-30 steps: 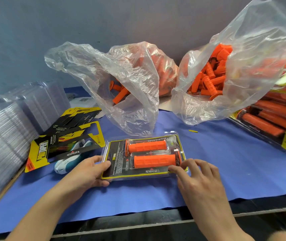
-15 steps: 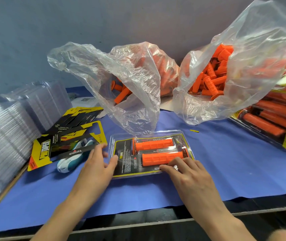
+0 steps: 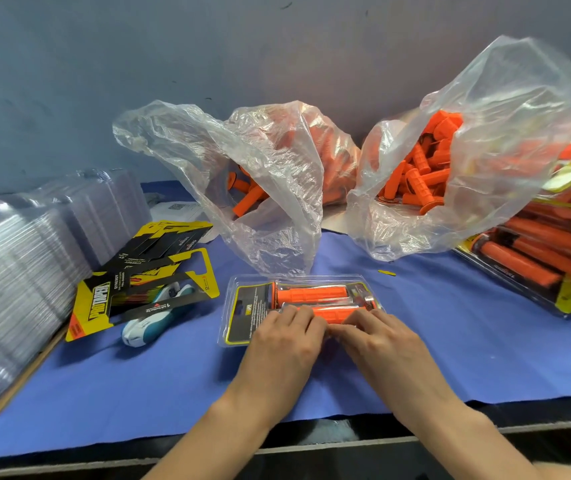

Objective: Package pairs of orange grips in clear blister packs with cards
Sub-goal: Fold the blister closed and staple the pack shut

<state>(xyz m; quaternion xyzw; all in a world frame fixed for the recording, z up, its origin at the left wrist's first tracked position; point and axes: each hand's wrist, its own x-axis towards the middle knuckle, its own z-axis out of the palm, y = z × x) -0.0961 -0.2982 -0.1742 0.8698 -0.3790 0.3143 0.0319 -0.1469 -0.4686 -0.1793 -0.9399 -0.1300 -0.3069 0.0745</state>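
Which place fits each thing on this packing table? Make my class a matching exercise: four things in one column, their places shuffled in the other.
Things
1. blister pack with two grips
2. stack of empty clear shells
3. pile of finished packs
4. loose printed cards

Places
A. far right of the table
B. middle, under the left hand and right hand
C. far left of the table
D. between the shells and the pack under the hands

Pairs: 1-B, 2-C, 3-A, 4-D.

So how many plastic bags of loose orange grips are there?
2. The left bag sits behind the blister pack; the right bag is beside the finished packs.
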